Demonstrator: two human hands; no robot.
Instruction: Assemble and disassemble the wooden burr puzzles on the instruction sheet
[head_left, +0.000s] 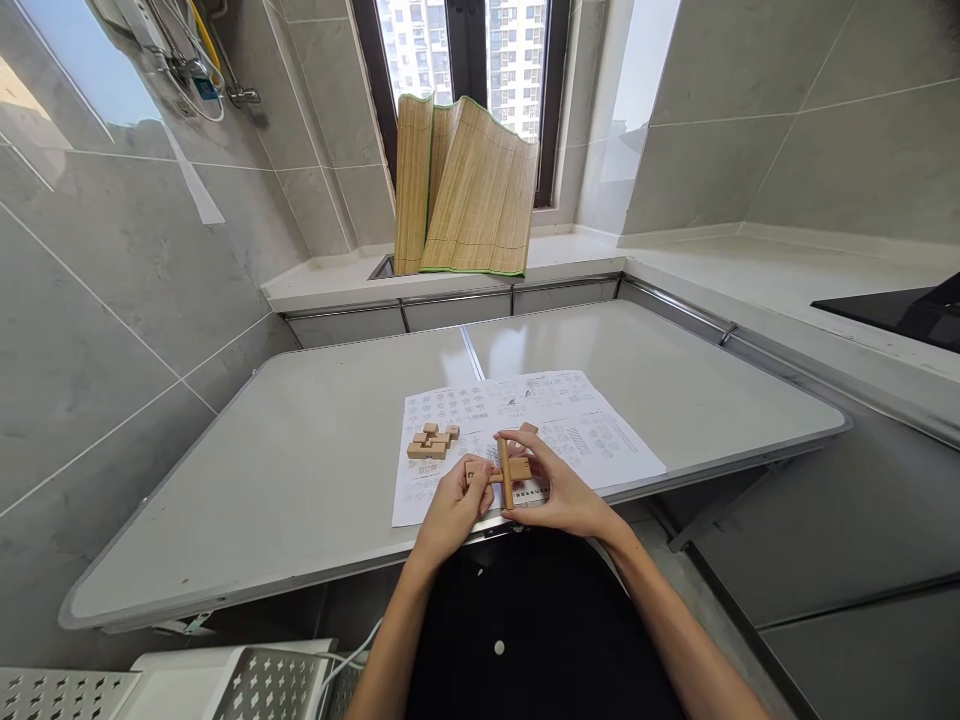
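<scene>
Several loose wooden blocks (427, 450) grouped on L part of printed sheet (622, 455), which lies flat on surface (300, 450). Next, L hand (452, 510) closed, thumb + fingers pinching L end of wooden crosspiece (520, 468), poss. >1 pc, over sheet's near edge. Bar (507, 480) runs across it, far & near ends gripped betw. forefinger & thumb of R hand (561, 490). Can't tell if bar + crosspiece interlock or only touch. One more block (529, 428) just beyond R hand, partly hidden. Technique (my judgement): L hand = vise, keep steady; R hand presses both bar ends evenly, square to crosspiece; if it binds, back off, recheck notch, don't force; work low over sheet in case pc slips.
</scene>
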